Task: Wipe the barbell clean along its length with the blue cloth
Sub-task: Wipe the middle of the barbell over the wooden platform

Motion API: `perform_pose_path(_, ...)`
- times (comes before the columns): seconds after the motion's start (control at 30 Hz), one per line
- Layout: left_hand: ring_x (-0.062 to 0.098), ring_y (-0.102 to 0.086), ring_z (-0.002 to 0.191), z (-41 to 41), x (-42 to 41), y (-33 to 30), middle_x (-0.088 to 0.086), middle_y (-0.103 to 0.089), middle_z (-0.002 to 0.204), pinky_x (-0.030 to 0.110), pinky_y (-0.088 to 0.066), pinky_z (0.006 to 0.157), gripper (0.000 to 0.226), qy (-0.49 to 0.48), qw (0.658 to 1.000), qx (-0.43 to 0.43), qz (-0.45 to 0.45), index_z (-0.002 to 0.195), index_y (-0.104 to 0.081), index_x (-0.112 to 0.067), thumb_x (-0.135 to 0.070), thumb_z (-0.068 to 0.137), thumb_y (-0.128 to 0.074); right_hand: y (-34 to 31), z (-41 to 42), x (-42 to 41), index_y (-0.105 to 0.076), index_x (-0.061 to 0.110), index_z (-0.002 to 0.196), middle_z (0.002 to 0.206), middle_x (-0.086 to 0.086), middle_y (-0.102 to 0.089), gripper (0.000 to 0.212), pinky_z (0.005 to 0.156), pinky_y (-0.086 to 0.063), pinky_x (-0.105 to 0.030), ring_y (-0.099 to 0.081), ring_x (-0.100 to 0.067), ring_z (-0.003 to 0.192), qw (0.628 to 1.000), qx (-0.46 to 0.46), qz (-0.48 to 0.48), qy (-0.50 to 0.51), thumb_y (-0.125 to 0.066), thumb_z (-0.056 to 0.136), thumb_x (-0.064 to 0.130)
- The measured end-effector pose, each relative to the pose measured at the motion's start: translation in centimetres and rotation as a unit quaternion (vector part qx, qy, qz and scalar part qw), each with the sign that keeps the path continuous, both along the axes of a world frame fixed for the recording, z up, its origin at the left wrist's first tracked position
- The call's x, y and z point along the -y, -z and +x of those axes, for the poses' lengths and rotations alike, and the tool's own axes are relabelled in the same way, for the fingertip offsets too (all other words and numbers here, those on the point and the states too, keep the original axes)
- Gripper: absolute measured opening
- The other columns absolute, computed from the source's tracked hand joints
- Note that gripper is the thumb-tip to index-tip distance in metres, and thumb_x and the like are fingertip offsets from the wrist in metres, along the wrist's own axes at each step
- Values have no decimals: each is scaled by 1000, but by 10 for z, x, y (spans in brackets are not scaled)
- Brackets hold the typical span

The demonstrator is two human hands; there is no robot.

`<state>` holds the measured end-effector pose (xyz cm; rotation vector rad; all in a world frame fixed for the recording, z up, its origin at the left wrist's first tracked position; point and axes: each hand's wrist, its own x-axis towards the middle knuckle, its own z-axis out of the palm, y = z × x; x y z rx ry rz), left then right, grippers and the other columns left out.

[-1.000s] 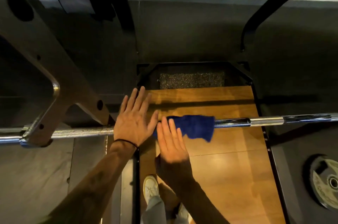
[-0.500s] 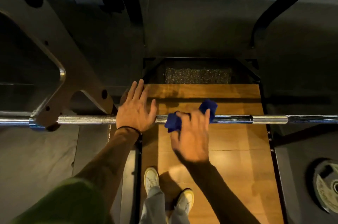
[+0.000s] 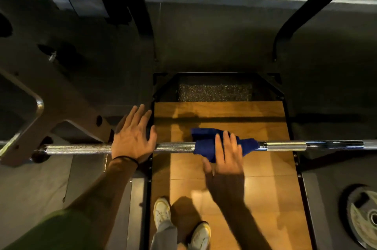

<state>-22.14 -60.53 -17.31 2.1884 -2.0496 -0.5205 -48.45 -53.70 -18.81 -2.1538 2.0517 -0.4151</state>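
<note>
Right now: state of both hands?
Left hand: open, flat on the bar.
Right hand: open, straight fingers pressing the cloth onto the bar.

Barbell shaft bare between left hand and blue cloth under right hand. Toward 3 o'clock past cloth: smooth sleeve, bare to frame edge. Toward 9 o'clock: rack upright stands across bar. At 4 o'clock, weight plate on floor, well apart.
</note>
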Motion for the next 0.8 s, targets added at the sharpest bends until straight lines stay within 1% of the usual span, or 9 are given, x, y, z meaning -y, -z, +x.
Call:
perform_pose_path(0.1, 14, -16, 148, -3, 1, -2, 3, -28, 159, 40, -18, 118, 61, -8, 1000, 12, -8, 147, -40, -20, -51, 96, -28, -5, 71, 0, -33, 5, 156, 166, -20, -23, 77, 123, -16, -60, -14, -38, 156, 993, 85, 13, 87, -44, 100, 56)
perform_pose_path(0.17, 14, -17, 148, -5, 3, -5, 2, -29, 159, 38, -17, 118, 61, -17, 1000, 5, 0, 147, -41, -20, -50, 94, -29, -5, 89, -7, -27, 14, 160, 168, -15, -15, 79, 126, -4, -52, -11, -34, 157, 998, 36, 30, -40, -43, 99, 61)
perform_pose_path(0.27, 14, -18, 149, -5, 5, -6, 2, -30, 159, 37, -14, 119, 63, -14, 1000, -4, -1, 146, -42, -20, -49, 93, -28, 5, 34, -3, -26, 22, 161, 170, -10, -15, 75, 125, -18, -50, -14, -29, 157, 979, -27, 3, -202, -52, 99, 55)
perform_pose_path(0.37, 17, -24, 147, -4, 1, -4, 5, -37, 156, 40, -18, 121, 63, -9, 1000, -3, -21, 143, -48, -17, -48, 92, -28, 11, -17, 0, -30, 15, 160, 168, -12, -22, 69, 123, -24, -54, -16, -30, 157, 993, -23, -7, -114, -48, 102, 48)
perform_pose_path(0.5, 20, -33, 143, -3, 1, -6, 7, -47, 148, 43, -25, 118, 59, -7, 999, 1, -31, 137, -53, -16, -46, 92, -29, 5, 40, -2, -40, 3, 153, 163, -19, -31, 70, 123, -18, -59, -17, -38, 155, 988, 113, -18, 106, -42, 103, 52)
perform_pose_path(0.57, 21, -38, 139, -5, 1, -9, 6, -51, 144, 43, -26, 115, 59, -9, 1000, 7, -23, 135, -55, -16, -46, 92, -28, 3, 67, -7, -38, 7, 156, 165, -16, -29, 70, 124, -14, -57, -15, -35, 156, 995, 95, -5, 16, -43, 103, 53)
perform_pose_path(0.67, 22, -38, 138, -5, 2, -10, 6, -51, 143, 43, -26, 115, 61, -5, 1000, 8, 2, 136, -53, -17, -48, 91, -25, 11, 33, -5, -33, 15, 159, 168, -11, -24, 65, 123, -25, -55, -16, -29, 157, 980, -11, -14, -201, -44, 105, 49)
perform_pose_path(0.73, 21, -37, 139, -4, 2, -8, 6, -50, 144, 43, -23, 117, 61, 4, 1000, 21, -2, 135, -54, -17, -48, 91, -25, 15, -2, 1, -35, 13, 158, 166, -12, -27, 60, 120, -30, -56, -21, -29, 156, 984, -31, -34, -173, -44, 106, 42)
perform_pose_path(0.8, 20, -34, 142, -2, 2, -6, 6, -47, 148, 42, -18, 119, 63, 12, 1000, 29, -2, 138, -52, -18, -49, 91, -24, 15, -12, 3, -40, 7, 155, 164, -14, -31, 60, 120, -28, -58, -23, -32, 155, 998, -2, -50, -28, -45, 104, 38)
